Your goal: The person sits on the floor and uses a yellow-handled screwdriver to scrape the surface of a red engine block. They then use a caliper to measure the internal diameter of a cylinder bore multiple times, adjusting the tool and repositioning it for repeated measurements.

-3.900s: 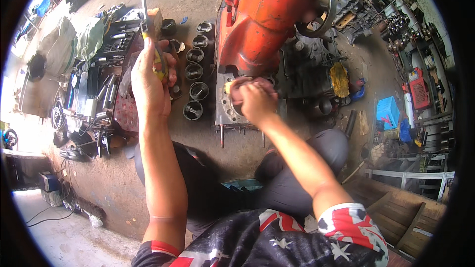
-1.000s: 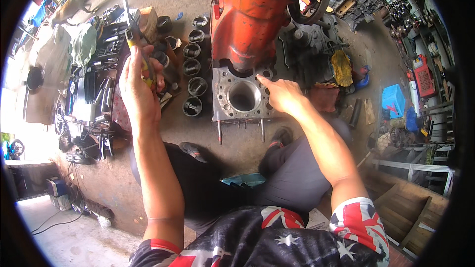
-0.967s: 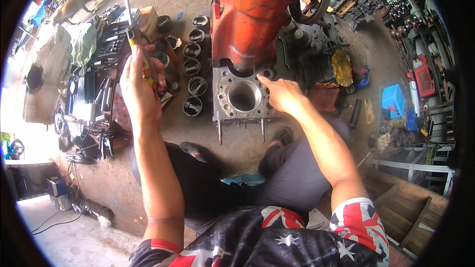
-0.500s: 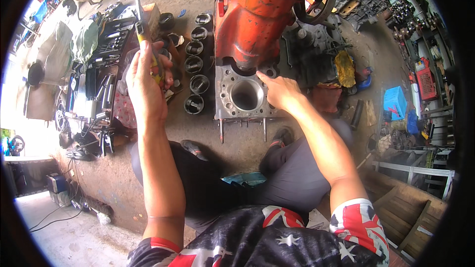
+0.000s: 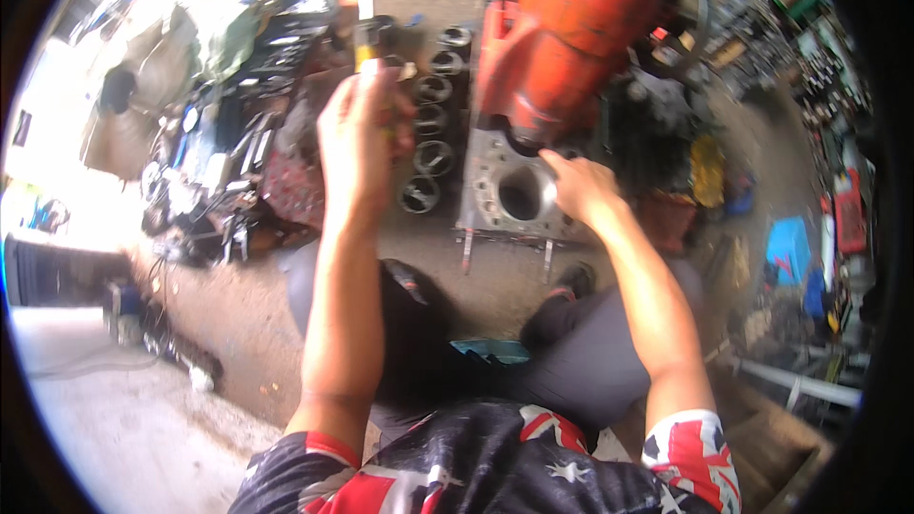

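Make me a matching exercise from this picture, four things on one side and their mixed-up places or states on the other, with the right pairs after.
Things:
1. Left hand
2. Right hand
3. Orange-red machine
4. Blue box

Places or states:
A. Off toward the far right
B. Index finger extended, right of the round bore
C. Bulky, beyond the bore
D. Gripping a yellow tool with a long pale blade

Pairs: 1-D, 2-B, 3-C, 4-A

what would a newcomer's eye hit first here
The big red-orange metal machine probably comes first, upper right of centre, its lower end over a grey metal block near the right hand. Next is the yellow-handled tool with a long pale blade, raised in the left hand, left of a column of metal cylinders.
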`<state>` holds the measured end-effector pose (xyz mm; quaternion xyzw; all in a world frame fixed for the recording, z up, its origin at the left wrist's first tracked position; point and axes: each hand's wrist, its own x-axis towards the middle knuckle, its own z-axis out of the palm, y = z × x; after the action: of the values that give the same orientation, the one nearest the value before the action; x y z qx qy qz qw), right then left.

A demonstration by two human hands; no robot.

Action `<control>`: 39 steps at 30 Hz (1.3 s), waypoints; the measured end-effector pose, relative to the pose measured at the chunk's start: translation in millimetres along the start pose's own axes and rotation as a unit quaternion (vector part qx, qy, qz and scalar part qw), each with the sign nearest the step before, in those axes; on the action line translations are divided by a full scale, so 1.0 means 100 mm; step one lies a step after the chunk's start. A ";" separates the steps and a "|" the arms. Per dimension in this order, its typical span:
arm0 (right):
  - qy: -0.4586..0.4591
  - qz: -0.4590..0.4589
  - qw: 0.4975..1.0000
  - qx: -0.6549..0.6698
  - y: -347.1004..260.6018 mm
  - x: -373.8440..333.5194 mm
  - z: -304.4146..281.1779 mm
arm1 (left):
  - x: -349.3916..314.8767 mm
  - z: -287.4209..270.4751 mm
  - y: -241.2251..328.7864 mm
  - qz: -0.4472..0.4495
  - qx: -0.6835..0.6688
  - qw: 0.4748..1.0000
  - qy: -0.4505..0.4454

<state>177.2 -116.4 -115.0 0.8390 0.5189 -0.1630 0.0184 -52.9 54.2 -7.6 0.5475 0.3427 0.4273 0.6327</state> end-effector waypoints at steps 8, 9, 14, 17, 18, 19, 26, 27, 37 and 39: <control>0.049 -0.044 0.997 0.027 0.00 0.06 0.08 | -0.01 0.05 -0.07 -0.006 -0.045 0.999 -0.027; 0.058 -0.050 0.996 0.036 0.02 0.08 0.11 | -0.02 0.05 -0.07 -0.003 -0.038 0.999 -0.033; 0.070 -0.070 0.994 0.052 0.05 0.18 0.15 | -0.02 0.05 -0.07 -0.007 -0.052 0.998 -0.036; 0.068 -0.065 0.994 0.052 0.04 0.19 0.14 | -0.02 0.01 -0.05 -0.012 -0.065 0.998 -0.022; 0.068 -0.062 0.995 0.047 0.03 0.19 0.14 | -0.02 -0.01 -0.05 -0.011 -0.063 0.998 -0.023; 0.073 -0.064 0.994 0.041 0.03 0.19 0.14 | -0.01 -0.02 -0.04 -0.009 -0.063 0.998 -0.025; 0.007 -0.027 1.000 0.013 0.01 0.07 0.03 | -0.02 -0.01 -0.03 -0.005 -0.023 1.000 -0.010; -0.001 -0.027 0.999 0.020 0.01 0.03 0.01 | -0.02 -0.01 -0.03 -0.008 -0.027 0.999 -0.014; -0.037 0.024 0.999 0.017 0.00 -0.18 -0.09 | -0.05 0.02 0.02 0.001 -0.052 0.999 -0.012; -0.023 0.015 0.999 0.024 0.00 -0.15 -0.06 | -0.04 0.04 0.01 -0.010 -0.047 0.999 -0.009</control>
<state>173.0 -128.6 -104.6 0.8430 0.5016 -0.1940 0.0130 -50.7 48.8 -5.9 0.5172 0.3223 0.4317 0.6650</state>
